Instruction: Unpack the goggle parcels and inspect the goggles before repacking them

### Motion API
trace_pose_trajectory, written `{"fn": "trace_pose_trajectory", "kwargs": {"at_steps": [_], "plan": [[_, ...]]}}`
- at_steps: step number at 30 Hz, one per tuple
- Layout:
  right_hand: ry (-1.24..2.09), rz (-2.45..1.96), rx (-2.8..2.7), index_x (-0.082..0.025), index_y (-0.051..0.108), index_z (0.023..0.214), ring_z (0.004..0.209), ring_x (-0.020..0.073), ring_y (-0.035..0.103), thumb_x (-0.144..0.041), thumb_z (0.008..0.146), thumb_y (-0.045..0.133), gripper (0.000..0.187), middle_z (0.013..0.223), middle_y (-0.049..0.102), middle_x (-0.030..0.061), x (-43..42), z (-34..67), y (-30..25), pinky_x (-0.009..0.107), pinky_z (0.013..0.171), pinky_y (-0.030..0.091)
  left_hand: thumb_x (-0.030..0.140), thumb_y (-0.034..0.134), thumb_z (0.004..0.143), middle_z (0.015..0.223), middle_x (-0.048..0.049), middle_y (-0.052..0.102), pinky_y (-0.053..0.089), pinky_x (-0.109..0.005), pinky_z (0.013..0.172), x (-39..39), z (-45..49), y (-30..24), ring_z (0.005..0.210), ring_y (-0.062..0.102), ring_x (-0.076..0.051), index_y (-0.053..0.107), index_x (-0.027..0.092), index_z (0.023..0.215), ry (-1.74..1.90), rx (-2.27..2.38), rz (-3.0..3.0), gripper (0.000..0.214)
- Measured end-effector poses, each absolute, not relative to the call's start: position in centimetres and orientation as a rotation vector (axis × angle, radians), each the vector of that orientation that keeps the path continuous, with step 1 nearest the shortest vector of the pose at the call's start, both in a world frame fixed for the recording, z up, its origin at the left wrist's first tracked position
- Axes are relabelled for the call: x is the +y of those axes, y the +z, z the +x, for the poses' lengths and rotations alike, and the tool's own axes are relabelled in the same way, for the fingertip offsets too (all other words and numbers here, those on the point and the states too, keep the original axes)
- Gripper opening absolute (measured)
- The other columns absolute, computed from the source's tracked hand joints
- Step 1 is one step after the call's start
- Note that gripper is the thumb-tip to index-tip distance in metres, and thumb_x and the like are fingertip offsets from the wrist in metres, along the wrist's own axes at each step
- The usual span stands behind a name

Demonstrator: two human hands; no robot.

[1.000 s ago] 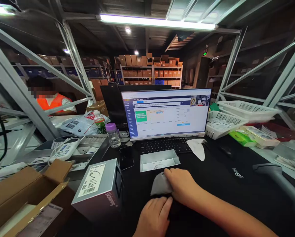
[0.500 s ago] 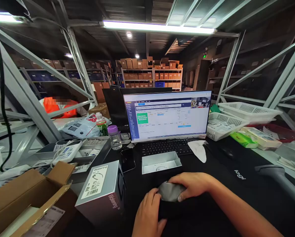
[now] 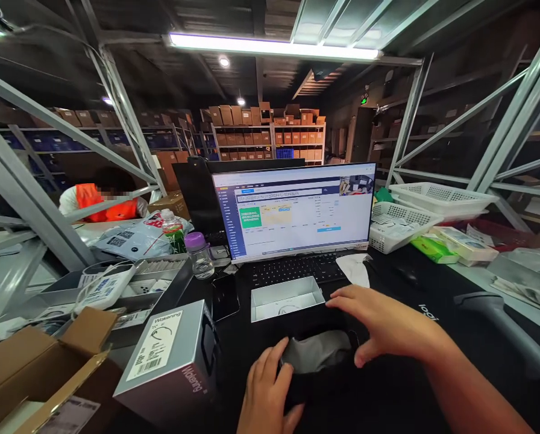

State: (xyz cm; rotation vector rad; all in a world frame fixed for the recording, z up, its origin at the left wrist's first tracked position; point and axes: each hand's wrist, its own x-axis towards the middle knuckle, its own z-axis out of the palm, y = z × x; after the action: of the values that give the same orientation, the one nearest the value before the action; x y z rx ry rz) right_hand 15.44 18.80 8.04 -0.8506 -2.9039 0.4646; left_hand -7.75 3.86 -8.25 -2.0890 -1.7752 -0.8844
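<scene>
- Pressing down on the left end of the grey pouch, the fingers of the left hand lie stretched over it. The thumb is hidden, so whether they pinch the fabric cannot be told.
- The right hand hovers over the pouch's right end, fingers spread and released, gripping nothing. Its thumb sits just beside the fabric.
- The pouch lies on the black desk mat, near the middle, atop a dark shape that is too dim to identify.
- Risk: the pouch is held at one end only. Any pull to the right can slide it from under the left fingertips or bunch the soft fabric.
- Risk: the open silver tray stands just beyond the pouch. A forward sweep of the right hand can knock it into the keyboard and press keys while the monitor shows a live form.
- Risk: the phone and the silver carton crowd the left side. A left elbow swing can shove either off its place.
- Risk: the water bottle, farther left, stands close to the keyboard. A jolt to the desk can tip it.
</scene>
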Motion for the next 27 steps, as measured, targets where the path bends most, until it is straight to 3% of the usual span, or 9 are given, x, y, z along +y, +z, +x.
{"fn": "trace_pose_trajectory", "kwargs": {"at_steps": [5,7,10,14,17,20,22,25,27], "plan": [[0.028,-0.876,-3.165,-0.006,0.032,0.154,0.121,0.0424,0.053,-0.038,0.041,0.1,0.136,0.138,0.053,0.0282,16.5,11.3,5.3,0.051,0.101,0.045,-0.002,0.068,0.053,0.157,-0.0128,0.033,0.048,-0.059,0.106,3.9,-7.8,-7.5,0.14,0.039,-0.039,0.058,0.021,0.087,-0.962,-1.812,-2.124,0.042],[-0.139,-0.886,-3.18,-0.003,0.027,0.156,0.121,0.0438,0.051,-0.035,0.047,0.098,0.134,0.136,0.053,0.0311,15.3,10.3,4.7,0.053,0.101,0.044,0.0,0.067,0.056,0.16,-0.0127,0.024,0.046,-0.059,0.108,4.0,-8.0,-7.2,0.144,0.033,-0.039,0.059,0.02,0.086,-0.982,-1.822,-2.17,0.037],[-0.137,-0.783,-3.163,-0.003,0.024,0.156,0.125,0.0442,0.05,-0.037,0.058,0.092,0.124,0.138,0.051,0.0321,14.3,10.0,4.1,0.055,0.105,0.039,0.003,0.065,0.062,0.161,-0.013,0.019,0.044,-0.061,0.109,4.0,-8.2,-6.9,0.146,0.03,-0.04,0.059,0.02,0.087,-0.99,-1.831,-2.229,0.03],[-0.132,-0.709,-3.116,0.0,0.021,0.156,0.13,0.0527,0.041,-0.043,0.042,0.097,0.144,0.143,0.044,0.0369,14.3,9.5,2.8,0.066,0.108,0.03,0.008,0.071,0.067,0.158,-0.0139,0.021,0.048,-0.06,0.106,4.0,-8.1,-7.0,0.143,0.035,-0.04,0.057,0.02,0.085,-1.102,-1.856,-2.183,0.025],[-0.144,-0.694,-3.076,0.0,0.024,0.155,0.117,0.0436,0.054,-0.034,0.052,0.093,0.128,0.132,0.055,0.0315,14.9,9.0,2.7,0.056,0.1,0.042,0.017,0.076,0.07,0.153,-0.016,0.028,0.052,-0.059,0.101,4.2,-8.4,-7.1,0.135,0.046,-0.038,0.056,0.021,0.096,-1.189,-1.83,-2.105,0.033],[0.039,-0.651,-3.051,-0.003,0.047,0.144,0.103,0.037,0.06,-0.039,0.056,0.088,0.103,0.12,0.062,0.0224,16.2,9.5,4.1,0.047,0.087,0.05,0.031,0.081,0.073,0.148,-0.0202,0.035,0.051,-0.061,0.1,4.3,-9.3,-7.0,0.131,0.051,-0.037,0.046,0.022,0.126,-1.414,-1.767,-1.917,0.065],[0.203,-0.651,-2.985,-0.011,0.059,0.134,0.098,0.0337,0.061,-0.048,0.055,0.086,0.092,0.114,0.064,0.0156,17.1,10.4,5.4,0.043,0.081,0.051,0.041,0.083,0.072,0.149,-0.0216,0.035,0.045,-0.064,0.105,4.4,-9.9,-7.1,0.134,0.047,-0.039,0.034,0.023,0.14,-1.622,-1.752,-1.803,0.085],[0.406,-0.689,-2.835,-0.019,0.065,0.127,0.093,0.0294,0.063,-0.055,0.053,0.087,0.085,0.108,0.065,0.0086,17.9,11.8,7.2,0.038,0.079,0.049,0.052,0.078,0.075,0.153,-0.0216,0.033,0.045,-0.06,0.107,4.9,-10.3,-8.0,0.136,0.047,-0.039,0.024,0.026,0.148,-2.002,-1.806,-1.763,0.095],[0.554,-0.705,-2.715,-0.021,0.067,0.124,0.094,0.0279,0.063,-0.055,0.055,0.087,0.079,0.105,0.066,0.0063,17.7,12.0,7.8,0.037,0.081,0.048,0.068,0.072,0.074,0.148,-0.0218,0.041,0.048,-0.057,0.105,5.4,-10.0,-8.9,0.134,0.05,-0.039,0.02,0.027,0.15,-2.24,-1.798,-1.913,0.101]]}}
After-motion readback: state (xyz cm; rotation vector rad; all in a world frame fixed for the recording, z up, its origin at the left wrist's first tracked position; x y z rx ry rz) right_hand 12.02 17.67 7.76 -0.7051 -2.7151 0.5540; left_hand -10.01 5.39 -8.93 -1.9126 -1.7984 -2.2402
